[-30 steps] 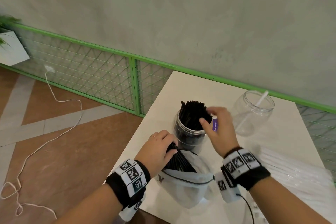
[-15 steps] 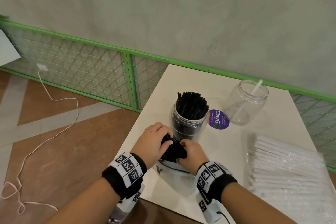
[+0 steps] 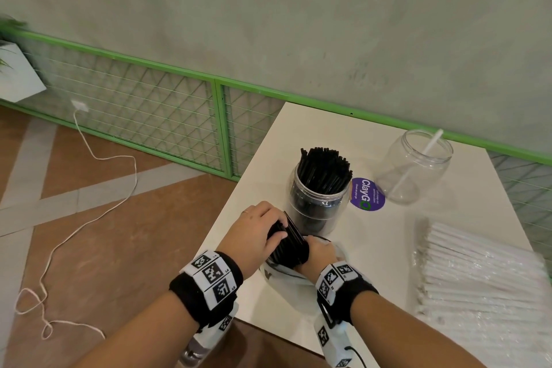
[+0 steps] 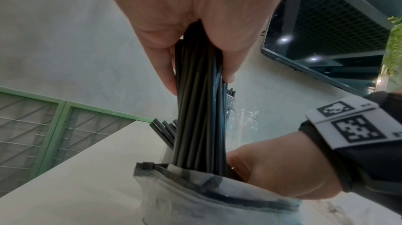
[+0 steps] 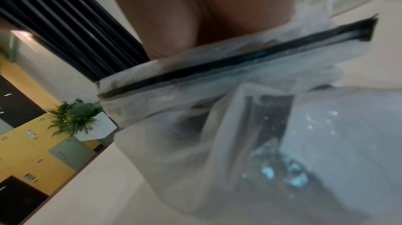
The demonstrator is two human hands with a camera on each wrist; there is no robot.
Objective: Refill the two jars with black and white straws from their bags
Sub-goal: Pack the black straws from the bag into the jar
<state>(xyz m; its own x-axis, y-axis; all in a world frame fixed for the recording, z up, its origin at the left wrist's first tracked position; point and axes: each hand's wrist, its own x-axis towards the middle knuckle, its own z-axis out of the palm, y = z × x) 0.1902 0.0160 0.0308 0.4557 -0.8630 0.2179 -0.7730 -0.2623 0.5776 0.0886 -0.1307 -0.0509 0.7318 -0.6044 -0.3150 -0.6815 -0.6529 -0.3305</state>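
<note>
Gripping bundle of black straws (image 3: pixel 288 243) near top, left hand (image 3: pixel 257 230) is curling fingers and thumb round it above zip bag (image 4: pixel 217 199) at table's (image 3: pixel 373 287) near edge. Right hand (image 3: pixel 318 257) is reaching into bag mouth beside bundle; grip hidden, cannot tell. Black-straw jar (image 3: pixel 319 197) is standing just behind, full. Clear jar (image 3: pixel 413 167) is holding one white straw (image 3: pixel 424 155). Bagged white straws (image 3: pixel 484 278) are lying far right.
</note>
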